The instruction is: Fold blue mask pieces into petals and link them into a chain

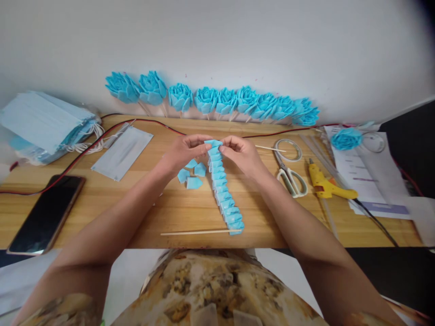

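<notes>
A long strip of overlapping folded blue petals (220, 185) lies on the wooden table, running from its far end down toward the front edge. At its near end a thin wooden stick (197, 233) lies crosswise, touching the last petals. My left hand (192, 151) pinches the far end of the strip from the left. From the right, my right hand (238, 151) pinches the same end petal between thumb and fingers. Several loose blue petal pieces (194, 182) lie just below my left hand.
Blue flowers on sticks (206, 99) lean along the wall. To the right are scissors (290, 177), a tape roll (292, 150), a yellow glue gun (328, 183) and papers (363, 172). Leftward lie a phone (47, 213), a face mask (122, 151), stacked masks (44, 120) and a red-black cable (91, 147).
</notes>
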`<state>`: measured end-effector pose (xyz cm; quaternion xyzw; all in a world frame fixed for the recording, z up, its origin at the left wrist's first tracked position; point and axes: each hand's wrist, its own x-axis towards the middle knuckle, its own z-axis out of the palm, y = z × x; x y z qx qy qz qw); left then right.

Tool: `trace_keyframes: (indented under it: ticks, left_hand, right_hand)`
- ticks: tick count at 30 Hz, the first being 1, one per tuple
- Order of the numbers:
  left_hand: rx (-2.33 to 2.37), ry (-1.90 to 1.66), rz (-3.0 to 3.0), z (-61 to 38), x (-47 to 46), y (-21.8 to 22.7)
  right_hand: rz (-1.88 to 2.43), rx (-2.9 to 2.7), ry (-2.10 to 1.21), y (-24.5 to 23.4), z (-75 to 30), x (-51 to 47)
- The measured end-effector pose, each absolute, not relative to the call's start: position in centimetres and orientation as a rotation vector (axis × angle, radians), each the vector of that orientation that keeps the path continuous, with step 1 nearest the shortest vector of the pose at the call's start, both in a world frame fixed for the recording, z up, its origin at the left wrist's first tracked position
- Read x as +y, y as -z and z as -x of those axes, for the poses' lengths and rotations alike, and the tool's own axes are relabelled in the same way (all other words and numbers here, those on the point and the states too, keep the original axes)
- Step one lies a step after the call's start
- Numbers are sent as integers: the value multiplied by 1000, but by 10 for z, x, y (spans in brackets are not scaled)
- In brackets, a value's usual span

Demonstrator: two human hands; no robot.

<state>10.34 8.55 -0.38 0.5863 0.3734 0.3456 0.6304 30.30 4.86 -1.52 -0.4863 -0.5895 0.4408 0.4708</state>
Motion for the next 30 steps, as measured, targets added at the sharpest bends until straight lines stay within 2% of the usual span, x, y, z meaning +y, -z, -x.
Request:
trace_keyframes:
  ticks: [16, 30]
  left_hand:
    - [820, -958, -1541, -107, 85, 13]
    - [806, -913, -1495, -108, 83, 10]
  right_hand:
    - [1149, -1477, -1092, 9, -297, 44]
    - [1150, -1483, -1050, 16, -295, 45]
